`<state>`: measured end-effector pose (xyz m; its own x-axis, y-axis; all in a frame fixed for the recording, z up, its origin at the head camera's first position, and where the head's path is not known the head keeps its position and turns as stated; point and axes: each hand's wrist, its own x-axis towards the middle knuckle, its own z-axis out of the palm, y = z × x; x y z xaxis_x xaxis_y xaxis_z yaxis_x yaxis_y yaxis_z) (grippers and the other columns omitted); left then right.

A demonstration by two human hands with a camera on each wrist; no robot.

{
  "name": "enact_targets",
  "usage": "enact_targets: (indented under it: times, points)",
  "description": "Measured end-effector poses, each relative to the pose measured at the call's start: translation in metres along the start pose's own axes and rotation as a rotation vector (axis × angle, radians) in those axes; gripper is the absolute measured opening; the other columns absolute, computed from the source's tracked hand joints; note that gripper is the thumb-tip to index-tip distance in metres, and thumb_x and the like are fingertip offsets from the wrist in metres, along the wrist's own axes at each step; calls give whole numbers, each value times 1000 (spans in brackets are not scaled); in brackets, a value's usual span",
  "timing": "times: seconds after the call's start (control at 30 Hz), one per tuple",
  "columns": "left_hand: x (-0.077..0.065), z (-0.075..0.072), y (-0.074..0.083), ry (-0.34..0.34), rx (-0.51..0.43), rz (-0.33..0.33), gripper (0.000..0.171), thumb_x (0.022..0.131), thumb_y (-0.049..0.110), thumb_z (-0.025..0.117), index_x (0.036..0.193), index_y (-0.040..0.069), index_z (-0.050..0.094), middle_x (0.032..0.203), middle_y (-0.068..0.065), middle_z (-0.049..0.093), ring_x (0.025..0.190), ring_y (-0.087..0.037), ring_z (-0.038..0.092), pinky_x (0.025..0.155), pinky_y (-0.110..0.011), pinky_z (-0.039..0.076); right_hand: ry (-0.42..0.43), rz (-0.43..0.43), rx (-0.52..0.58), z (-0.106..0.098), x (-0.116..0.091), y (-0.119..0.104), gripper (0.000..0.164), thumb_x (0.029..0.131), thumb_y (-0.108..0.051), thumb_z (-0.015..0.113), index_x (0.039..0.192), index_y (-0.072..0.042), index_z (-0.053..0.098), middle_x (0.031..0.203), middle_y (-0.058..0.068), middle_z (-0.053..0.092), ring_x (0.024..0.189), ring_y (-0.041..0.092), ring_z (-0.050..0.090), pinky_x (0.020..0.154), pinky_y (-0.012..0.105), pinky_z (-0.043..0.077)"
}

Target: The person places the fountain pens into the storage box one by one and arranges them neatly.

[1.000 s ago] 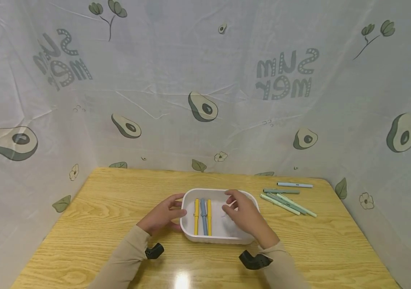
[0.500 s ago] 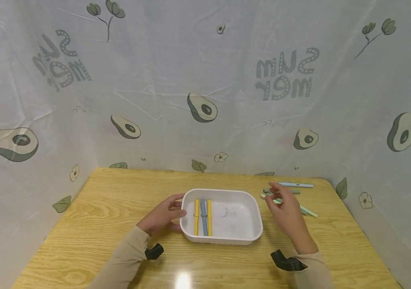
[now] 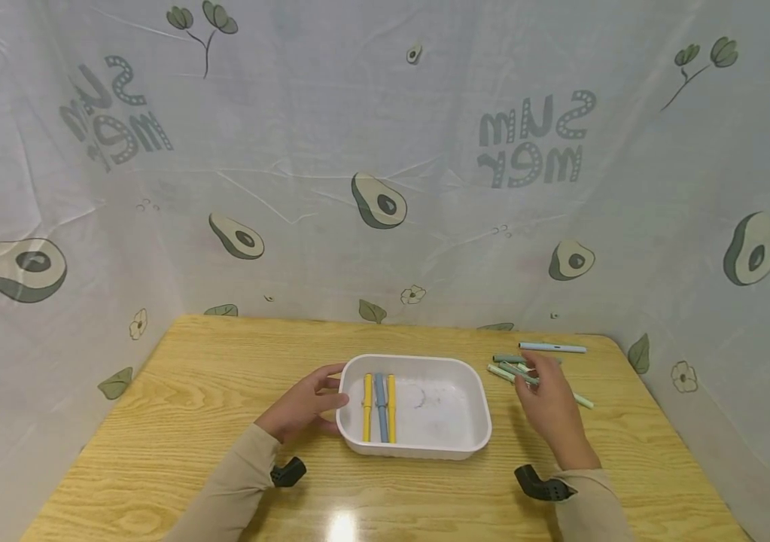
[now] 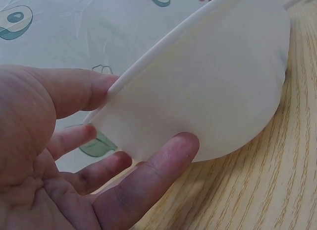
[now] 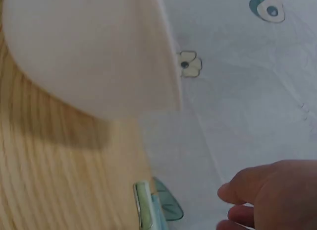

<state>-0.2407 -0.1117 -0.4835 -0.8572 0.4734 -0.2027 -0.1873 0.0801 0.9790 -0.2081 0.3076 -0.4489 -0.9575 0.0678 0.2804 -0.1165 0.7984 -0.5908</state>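
A white rectangular box (image 3: 447, 410) lies on the table, with two yellow pens (image 3: 367, 406) and a blue pen (image 3: 381, 410) side by side in its left part. At the box's left end is my left hand (image 3: 303, 404); in the left wrist view its thumb touches the rim and another finger (image 4: 171, 153) rests along the outer wall. My right hand (image 3: 552, 410) is over the pile of pens right of the box, thumb and fingers apart around a dark green pen (image 3: 518, 373). I see no pen held in it.
Light green pens (image 3: 584, 401) lie crossed in the pile. Behind them are another dark green pen (image 3: 505, 358) and a light blue pen (image 3: 554, 347). A printed curtain (image 3: 330, 263) hangs around the wooden table (image 3: 242, 354).
My right hand has moved right from above the box to the pen pile, then slightly farther right over it. The left hand, the box and the pens inside look unchanged.
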Motion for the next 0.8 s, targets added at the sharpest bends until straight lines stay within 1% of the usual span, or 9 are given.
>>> enact_targets:
  times: [0.13,0.2,0.27,0.37,0.53,0.7,0.8]
  points:
    - [0,-1,-1,-5,-6,1,63,103,11,64,160,15,37,146,-28,46,112,-36,65,82,-50,65,-30,56,-59,1,-1,13,45,102,-7,57,143,11,49,138,34,47,128,53,45,103,69,44]
    - [0,-2,-1,-6,-4,6,64,103,11,64,160,14,36,146,-28,46,112,-35,65,82,-50,65,-64,93,-69,2,-1,18,46,102,-8,56,144,11,49,140,37,44,130,57,41,104,72,41]
    - [0,-2,-2,-6,-4,5,63,103,11,64,160,14,36,145,-28,46,112,-35,65,82,-50,65,-105,130,-74,3,-1,23,48,102,-9,55,145,10,48,142,39,41,131,60,38,105,73,40]
    - [1,-3,-4,-8,-2,6,63,103,10,63,160,15,36,145,-28,46,112,-34,65,82,-50,65,-154,172,-79,5,-1,27,49,102,-10,55,146,10,46,143,40,41,131,60,40,105,72,41]
    - [1,-3,-6,-12,-3,8,64,103,11,64,160,14,36,145,-28,47,111,-34,65,82,-50,65,-178,183,-90,8,-4,31,48,102,-11,54,143,12,47,141,40,44,130,57,44,106,69,43]
    - [0,-2,-5,-17,7,13,62,104,9,62,160,14,36,146,-29,46,112,-35,65,82,-50,65,-191,189,-95,10,-7,33,47,103,-11,55,143,12,48,141,39,45,132,57,43,109,69,40]
    - [-1,-1,-4,-17,12,16,61,104,8,61,160,13,36,146,-29,46,112,-36,65,82,-50,65,-201,190,-108,11,-9,34,45,103,-12,56,141,11,50,140,39,46,132,56,43,109,69,40]
